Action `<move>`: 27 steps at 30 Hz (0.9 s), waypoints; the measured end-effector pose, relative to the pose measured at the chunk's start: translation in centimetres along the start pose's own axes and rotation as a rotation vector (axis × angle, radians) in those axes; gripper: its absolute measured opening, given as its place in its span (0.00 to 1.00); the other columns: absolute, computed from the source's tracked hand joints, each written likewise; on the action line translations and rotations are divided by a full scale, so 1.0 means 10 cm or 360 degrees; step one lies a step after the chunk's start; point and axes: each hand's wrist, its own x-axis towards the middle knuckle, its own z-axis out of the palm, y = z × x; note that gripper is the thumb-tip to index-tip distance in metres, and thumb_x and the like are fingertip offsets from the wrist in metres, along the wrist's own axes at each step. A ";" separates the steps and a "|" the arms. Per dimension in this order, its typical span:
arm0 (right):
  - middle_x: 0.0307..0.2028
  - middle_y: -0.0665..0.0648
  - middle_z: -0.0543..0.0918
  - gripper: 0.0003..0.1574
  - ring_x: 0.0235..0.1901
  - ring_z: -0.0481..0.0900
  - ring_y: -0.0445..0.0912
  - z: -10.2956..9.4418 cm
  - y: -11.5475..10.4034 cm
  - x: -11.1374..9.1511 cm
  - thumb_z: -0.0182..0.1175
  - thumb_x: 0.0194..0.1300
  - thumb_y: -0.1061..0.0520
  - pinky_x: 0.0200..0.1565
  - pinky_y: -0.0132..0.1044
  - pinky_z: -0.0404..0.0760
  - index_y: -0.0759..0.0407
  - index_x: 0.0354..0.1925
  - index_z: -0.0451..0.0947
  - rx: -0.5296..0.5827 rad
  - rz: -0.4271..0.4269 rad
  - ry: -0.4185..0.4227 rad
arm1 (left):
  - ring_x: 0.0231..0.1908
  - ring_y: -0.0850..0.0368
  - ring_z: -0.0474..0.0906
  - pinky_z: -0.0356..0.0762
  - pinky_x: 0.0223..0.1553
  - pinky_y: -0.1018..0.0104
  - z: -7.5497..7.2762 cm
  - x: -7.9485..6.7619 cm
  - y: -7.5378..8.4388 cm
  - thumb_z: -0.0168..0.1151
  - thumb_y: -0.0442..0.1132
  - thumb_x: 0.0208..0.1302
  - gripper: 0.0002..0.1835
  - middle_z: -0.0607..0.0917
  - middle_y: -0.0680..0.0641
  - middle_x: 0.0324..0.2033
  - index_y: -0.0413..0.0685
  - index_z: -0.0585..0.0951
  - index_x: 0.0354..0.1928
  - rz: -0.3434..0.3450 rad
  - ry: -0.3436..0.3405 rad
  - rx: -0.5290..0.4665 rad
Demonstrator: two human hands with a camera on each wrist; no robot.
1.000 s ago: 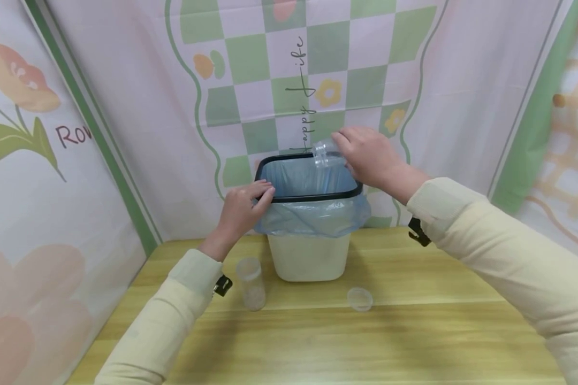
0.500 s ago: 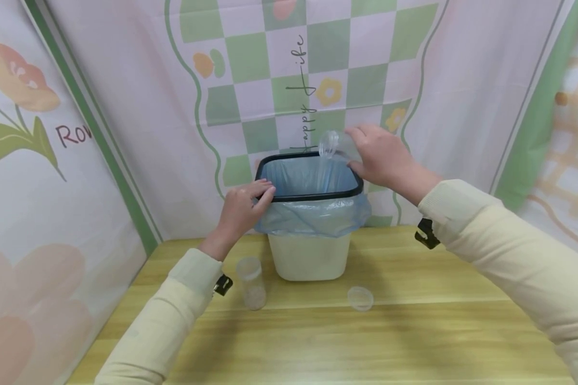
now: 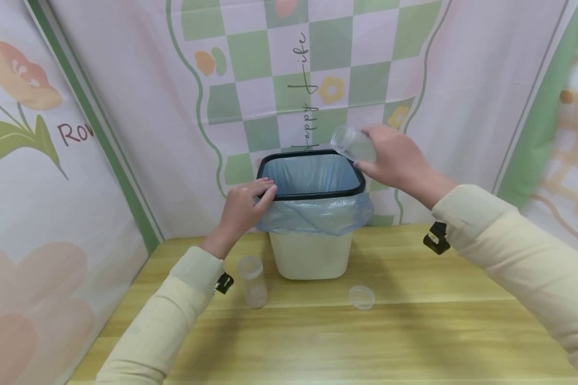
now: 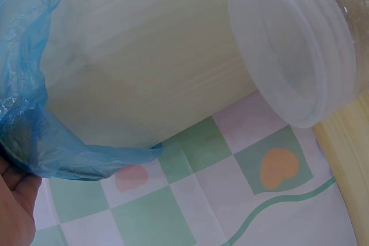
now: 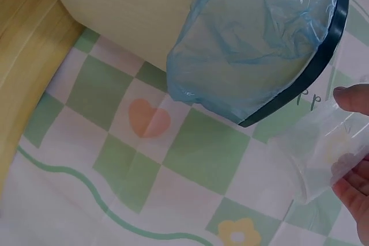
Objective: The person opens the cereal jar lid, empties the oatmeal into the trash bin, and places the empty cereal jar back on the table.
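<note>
I judge the bin (image 3: pixel 310 255) could tip if the left hand (image 3: pixel 243 207) on its rim (image 3: pixel 318 196) leans hard; whether that hand grips, I cannot tell. The right hand (image 3: pixel 396 158) holds the clear container (image 3: pixel 355 143) tilted near the rim's far right corner; slackness could drop it. That hand partly covers it; the jar's (image 3: pixel 253 286) contents are indistinct.

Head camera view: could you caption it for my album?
Left hand on the bin rim, right hand holding a tilted clear jar, with an upright jar and a lid on the table.
</note>
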 end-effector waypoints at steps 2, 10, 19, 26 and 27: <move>0.55 0.73 0.74 0.40 0.45 0.75 0.63 0.00 0.02 -0.02 0.69 0.56 0.57 0.41 0.57 0.77 0.75 0.61 0.66 0.0027 0.0039 -0.0008 | 0.49 0.49 0.82 0.78 0.51 0.55 0.00 0.00 0.00 0.59 0.40 0.68 0.13 0.87 0.41 0.42 0.38 0.87 0.43 -0.0003 -0.0002 -0.0002; 0.55 0.74 0.74 0.42 0.48 0.74 0.65 -0.02 0.06 -0.11 0.69 0.57 0.55 0.49 0.59 0.74 0.75 0.62 0.65 0.0119 0.0151 -0.0002 | 0.49 0.49 0.82 0.78 0.51 0.54 0.00 0.01 0.00 0.58 0.40 0.69 0.13 0.87 0.42 0.42 0.38 0.87 0.43 -0.0003 -0.0011 0.0002; 0.48 0.73 0.75 0.39 0.47 0.73 0.64 0.00 0.17 -0.26 0.70 0.57 0.55 0.49 0.58 0.72 0.76 0.58 0.67 0.0202 0.0238 0.0056 | 0.49 0.49 0.82 0.79 0.50 0.54 0.00 0.00 -0.01 0.58 0.40 0.69 0.14 0.87 0.41 0.42 0.37 0.87 0.43 -0.0005 -0.0015 0.0005; 0.40 0.68 0.73 0.34 0.40 0.71 0.61 -0.01 0.23 -0.39 0.70 0.58 0.53 0.41 0.54 0.70 0.73 0.52 0.68 0.0298 0.0320 0.0106 | 0.49 0.49 0.82 0.79 0.50 0.54 0.01 0.01 -0.02 0.58 0.40 0.69 0.14 0.87 0.41 0.42 0.38 0.87 0.43 0.0005 -0.0007 0.0004; 0.40 0.68 0.73 0.33 0.40 0.71 0.61 -0.01 0.24 -0.41 0.70 0.58 0.53 0.41 0.54 0.70 0.73 0.51 0.69 0.0318 0.0330 0.0110 | 0.49 0.49 0.82 0.79 0.50 0.54 0.01 0.01 -0.02 0.58 0.40 0.69 0.14 0.87 0.41 0.42 0.37 0.87 0.43 0.0006 -0.0006 0.0003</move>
